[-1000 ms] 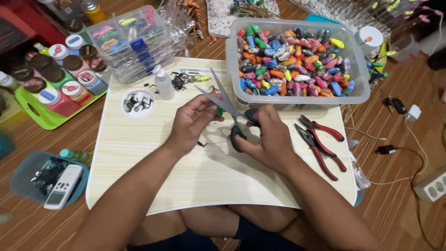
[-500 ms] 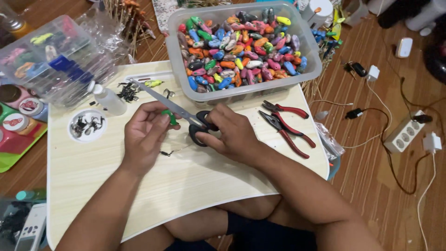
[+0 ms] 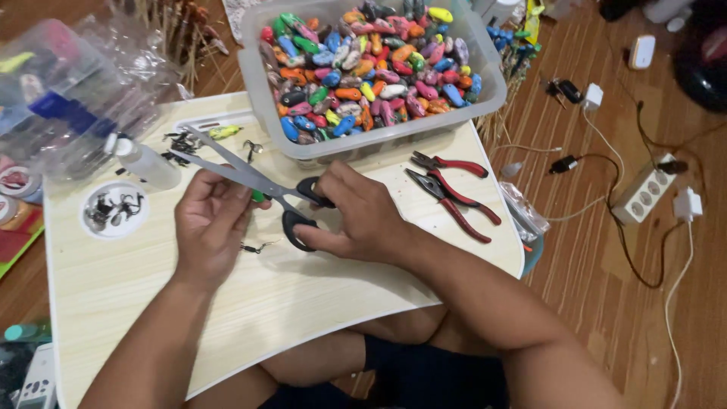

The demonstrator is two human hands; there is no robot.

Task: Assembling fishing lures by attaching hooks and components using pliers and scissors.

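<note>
My right hand [image 3: 362, 218] grips the black handles of a pair of scissors [image 3: 250, 178], whose grey blades point up and to the left over the light wooden lap table [image 3: 303, 303]. My left hand [image 3: 210, 223] pinches a small green piece [image 3: 258, 196] right at the blades. A small dark hook-like part [image 3: 256, 246] lies on the table between my hands.
A clear tub [image 3: 379, 140] of several colourful small lures stands at the table's far side. Two red-handled pliers [image 3: 454, 193] lie at the right. A small bottle [image 3: 144, 163] and a round dish of hooks [image 3: 113, 210] sit at the left. A power strip [image 3: 644, 189] and cables lie on the floor.
The view has swung right and down, so the table shifted left in frame. My hands stay together on the scissors and the green piece, with the blades now angled further left.
</note>
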